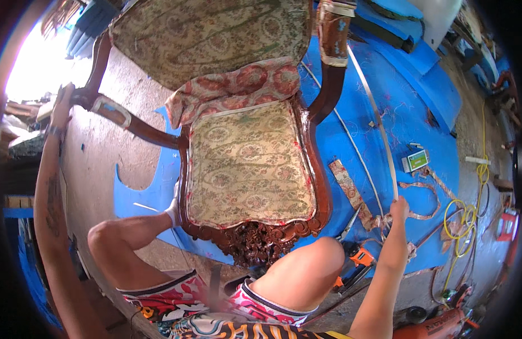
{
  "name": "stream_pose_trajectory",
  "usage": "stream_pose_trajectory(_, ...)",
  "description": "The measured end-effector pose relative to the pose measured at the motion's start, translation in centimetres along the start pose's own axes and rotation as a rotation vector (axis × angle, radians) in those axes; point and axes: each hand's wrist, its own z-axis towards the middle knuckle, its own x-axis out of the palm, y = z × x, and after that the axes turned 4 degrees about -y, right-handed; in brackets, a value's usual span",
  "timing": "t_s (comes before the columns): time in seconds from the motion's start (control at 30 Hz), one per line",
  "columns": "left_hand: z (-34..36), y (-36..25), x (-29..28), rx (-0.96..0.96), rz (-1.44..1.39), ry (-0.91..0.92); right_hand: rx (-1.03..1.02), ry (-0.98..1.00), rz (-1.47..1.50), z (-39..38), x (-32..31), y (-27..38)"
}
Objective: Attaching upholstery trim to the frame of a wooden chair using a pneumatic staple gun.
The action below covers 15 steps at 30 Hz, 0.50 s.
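A carved dark-wood armchair (pixel 314 169) with floral upholstery stands in front of me on a blue tarp (pixel 396 113). A loose strip of red floral fabric (pixel 232 85) lies across the back of its seat. My left hand (pixel 63 104) grips the end of the chair's left armrest (pixel 111 110). My right hand (pixel 398 208) is closed on a long thin white strip (pixel 374 107) that runs up toward the right armrest (pixel 333 34). My bare knees are against the chair's front rail.
A patterned fabric strip (pixel 348 183) and trim scraps (pixel 424 195) lie on the tarp to the right, with a small green-and-white box (pixel 415 160). An orange power tool (pixel 357 257) sits by my right knee. A yellow cord (pixel 464 220) coils at right near an orange machine (pixel 436 325).
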Motion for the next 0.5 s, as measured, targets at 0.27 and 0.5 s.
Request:
stream_pose_trajectory(0.27, -0.2, -0.9, -0.7, 0.025, 0.163, 0.001, -0.502, -0.284, 0.491, -1.7, -9.4, 2.6)
stream_pose_trajectory(0.5, -4.2, -3.8, -0.1, 0.013, 0.283, -0.161, -0.353, -0.046, 1.564, -10.9, -23.3, 3.7)
